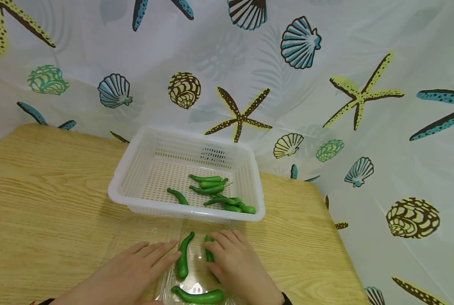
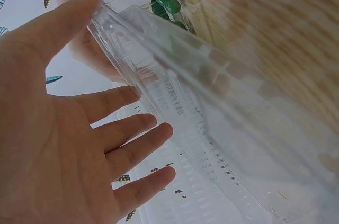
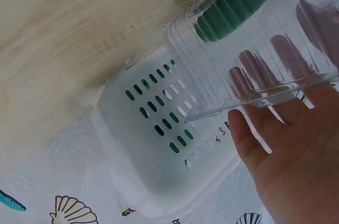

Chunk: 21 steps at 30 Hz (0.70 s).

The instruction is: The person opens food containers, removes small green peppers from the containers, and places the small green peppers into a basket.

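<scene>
In the head view, a clear plastic box (image 1: 196, 277) with a hinged lid (image 1: 143, 231) lies at the table's front. Inside it, one green chili pepper (image 1: 182, 258) stands lengthwise and another green pepper (image 1: 198, 295) lies crosswise nearest me. My left hand (image 1: 135, 267) stretches across the box's left side, fingertips beside the lengthwise pepper; its thumb (image 2: 79, 12) meets the clear rim in the left wrist view. My right hand (image 1: 236, 262) reaches over the right wall, its fingers lying over a third pepper (image 1: 209, 252), partly hidden. Through the plastic, its fingers (image 3: 288, 57) look extended.
Behind the box stands a white perforated basket (image 1: 186, 212) holding several green peppers (image 1: 211, 189), mostly in its right half. A wood-grain table (image 1: 40, 203) extends to both sides. A shell-and-starfish patterned cloth (image 1: 307, 106) hangs behind and at the right.
</scene>
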Available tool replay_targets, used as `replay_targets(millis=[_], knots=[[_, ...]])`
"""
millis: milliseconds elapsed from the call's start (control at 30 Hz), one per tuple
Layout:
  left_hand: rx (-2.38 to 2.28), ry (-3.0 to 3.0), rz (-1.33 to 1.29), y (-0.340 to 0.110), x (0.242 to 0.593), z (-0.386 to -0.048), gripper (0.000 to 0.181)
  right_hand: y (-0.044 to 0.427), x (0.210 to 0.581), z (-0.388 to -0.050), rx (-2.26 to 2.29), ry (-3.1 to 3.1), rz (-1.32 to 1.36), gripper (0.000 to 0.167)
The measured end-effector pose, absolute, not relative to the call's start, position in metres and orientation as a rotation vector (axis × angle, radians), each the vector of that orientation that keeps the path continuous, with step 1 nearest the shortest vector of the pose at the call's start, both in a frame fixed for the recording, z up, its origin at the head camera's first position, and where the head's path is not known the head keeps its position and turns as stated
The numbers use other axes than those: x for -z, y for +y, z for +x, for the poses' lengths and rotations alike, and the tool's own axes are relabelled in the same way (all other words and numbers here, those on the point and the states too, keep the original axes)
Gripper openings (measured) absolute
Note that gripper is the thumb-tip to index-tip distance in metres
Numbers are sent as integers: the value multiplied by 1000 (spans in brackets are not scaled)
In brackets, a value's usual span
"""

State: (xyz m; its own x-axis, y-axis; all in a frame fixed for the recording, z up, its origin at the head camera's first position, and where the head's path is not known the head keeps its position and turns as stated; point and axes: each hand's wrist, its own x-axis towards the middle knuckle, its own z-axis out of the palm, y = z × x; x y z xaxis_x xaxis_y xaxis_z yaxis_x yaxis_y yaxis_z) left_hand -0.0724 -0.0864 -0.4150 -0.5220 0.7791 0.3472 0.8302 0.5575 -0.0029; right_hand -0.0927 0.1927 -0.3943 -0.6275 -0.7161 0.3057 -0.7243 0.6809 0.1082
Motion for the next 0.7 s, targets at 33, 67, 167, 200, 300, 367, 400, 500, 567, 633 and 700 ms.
replay_targets(millis=[33,67,167,200,300,367,400,500,567,633,700], knots=[[230,-2482,-1326,-86,415,-72,80,192,394,-92,-23,-2576,1129,40],[228,-2482,-1326,-86,415,-72,80,192,394,-92,-12,-2582,1119,41],[236,-2499,-1327,-86,414,-72,81,191,394,-91,19,-2609,1083,44],[239,-2502,-1328,-86,414,-72,81,191,393,-90,29,-2618,1073,46],[251,-2526,-1335,-86,413,-72,81,191,393,-90,38,-2641,1054,47],[256,-2542,-1339,-86,413,-73,81,191,394,-89,37,-2653,1048,46],[257,-2549,-1341,-86,413,-73,81,190,394,-89,38,-2661,1043,46],[259,-2563,-1341,-86,413,-73,82,189,394,-88,63,-2677,1029,46],[263,-2562,-1336,-86,413,-73,82,188,394,-87,85,-2685,1018,47],[265,-2564,-1334,-86,413,-73,82,187,394,-86,110,-2690,1010,49],[271,-2565,-1332,-86,413,-72,82,186,394,-85,125,-2694,1002,50]])
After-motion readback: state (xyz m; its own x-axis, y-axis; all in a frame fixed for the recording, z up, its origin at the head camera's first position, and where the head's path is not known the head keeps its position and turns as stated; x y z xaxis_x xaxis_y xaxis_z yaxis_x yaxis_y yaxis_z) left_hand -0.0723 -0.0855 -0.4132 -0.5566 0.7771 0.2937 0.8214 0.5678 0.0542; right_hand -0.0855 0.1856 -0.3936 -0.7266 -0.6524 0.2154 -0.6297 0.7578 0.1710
